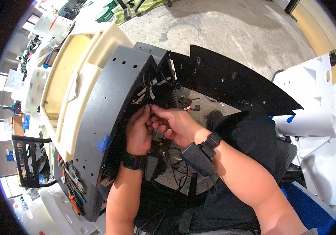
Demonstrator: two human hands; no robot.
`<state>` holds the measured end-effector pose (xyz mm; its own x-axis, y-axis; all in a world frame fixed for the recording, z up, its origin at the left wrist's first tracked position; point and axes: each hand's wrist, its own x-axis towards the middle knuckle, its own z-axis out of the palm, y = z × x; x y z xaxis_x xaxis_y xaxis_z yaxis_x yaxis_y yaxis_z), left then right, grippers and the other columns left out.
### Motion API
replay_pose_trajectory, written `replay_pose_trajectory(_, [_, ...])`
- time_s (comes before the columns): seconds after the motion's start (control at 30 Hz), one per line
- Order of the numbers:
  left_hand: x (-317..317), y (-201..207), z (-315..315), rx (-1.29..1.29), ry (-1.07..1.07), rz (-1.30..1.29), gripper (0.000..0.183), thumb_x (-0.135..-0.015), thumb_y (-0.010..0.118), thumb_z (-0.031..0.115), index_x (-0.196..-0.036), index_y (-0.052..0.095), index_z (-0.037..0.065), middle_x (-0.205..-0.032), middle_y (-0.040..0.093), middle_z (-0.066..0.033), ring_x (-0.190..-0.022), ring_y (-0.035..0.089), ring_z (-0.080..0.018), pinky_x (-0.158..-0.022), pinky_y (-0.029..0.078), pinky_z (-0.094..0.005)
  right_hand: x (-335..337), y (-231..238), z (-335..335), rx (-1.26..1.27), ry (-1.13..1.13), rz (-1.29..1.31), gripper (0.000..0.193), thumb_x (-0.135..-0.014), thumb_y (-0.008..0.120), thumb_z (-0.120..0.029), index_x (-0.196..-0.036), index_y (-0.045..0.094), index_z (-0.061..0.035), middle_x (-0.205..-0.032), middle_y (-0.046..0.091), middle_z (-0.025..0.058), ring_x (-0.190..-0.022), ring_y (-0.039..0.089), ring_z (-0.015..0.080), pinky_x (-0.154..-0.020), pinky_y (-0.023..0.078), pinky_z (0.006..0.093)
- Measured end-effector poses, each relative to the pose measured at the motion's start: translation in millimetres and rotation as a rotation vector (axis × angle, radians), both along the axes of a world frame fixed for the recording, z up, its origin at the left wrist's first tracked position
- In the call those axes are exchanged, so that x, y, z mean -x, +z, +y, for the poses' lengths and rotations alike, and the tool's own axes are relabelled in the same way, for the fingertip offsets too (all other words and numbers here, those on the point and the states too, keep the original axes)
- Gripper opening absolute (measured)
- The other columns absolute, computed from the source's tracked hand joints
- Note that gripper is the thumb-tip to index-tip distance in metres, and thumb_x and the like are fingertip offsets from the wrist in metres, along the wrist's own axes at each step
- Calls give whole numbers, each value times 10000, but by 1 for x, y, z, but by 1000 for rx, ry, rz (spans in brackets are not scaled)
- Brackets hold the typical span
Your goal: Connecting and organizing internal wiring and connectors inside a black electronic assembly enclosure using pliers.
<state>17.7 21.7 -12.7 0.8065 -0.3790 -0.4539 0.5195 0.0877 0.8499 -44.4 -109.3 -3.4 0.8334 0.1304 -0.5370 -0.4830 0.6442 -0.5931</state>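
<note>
My left hand [138, 135] and my right hand [177, 124] meet at the open side of a dark grey housing [107, 92]. Their thumbs and fingertips come together in a pinch, the other fingers curled. Whatever lies between the fingertips is too small or hidden to make out. Just beyond them, inside the housing, hang wires with white label tags [151, 93]. A black curved panel [230, 80] with small fittings stands out from the housing's far end. Blue tape [104, 143] sticks to the grey face left of my hands. Each wrist wears a black strapped device.
Pliers and other hand tools [74, 188] lie at the near left. Cream-coloured moulded parts [93, 58] stand behind the housing. On the right are large white panels [312, 94] and a blue bin [305, 207]. Black cables [177, 172] hang below my hands, above the concrete floor [222, 29].
</note>
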Motion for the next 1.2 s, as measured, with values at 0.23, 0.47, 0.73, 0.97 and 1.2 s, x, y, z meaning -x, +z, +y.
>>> replay_pose_trajectory(0.23, [2,8,-5,-48,65,29,226,-891,630,288,-960,644,73,-747,552,53,-608,424,-34,-531,323,-189,2,-15,6,1707,-196,-678,183,-827,642,-226,-819,628,-44,-737,599,102,-678,635,273,-569,501,368])
replay_pose_trajectory(0.47, [-1,10,-3,-38,41,-17,231,-885,640,286,-955,641,66,-747,554,55,-578,382,-13,-492,262,-172,2,-6,1,1081,-21,-212,339,-876,586,-384,-835,638,-52,-709,605,86,-599,593,211,-510,448,320])
replay_pose_trajectory(0.73, [3,6,-3,-63,62,-32,233,-888,637,263,-1003,639,61,-739,550,62,-557,362,-15,-486,252,-174,2,-17,4,56,-134,-29,323,-849,643,-393,-835,634,-70,-683,580,8,-543,472,100,-446,349,278])
replay_pose_trajectory(0.97, [3,7,-4,-38,97,12,207,-923,577,235,-1015,631,57,-721,532,69,-549,356,-19,-484,255,-182,1,-3,4,1555,-322,-698,318,-843,614,-338,-806,627,-22,-712,626,174,-653,611,345,-550,472,406])
replay_pose_trajectory(1.2, [5,14,-9,105,45,58,187,-945,539,225,-1010,615,66,-745,566,50,-604,470,-43,-540,364,-196,0,6,-1,35,-80,25,361,-907,563,-415,-887,634,-62,-698,605,44,-569,520,122,-480,403,284])
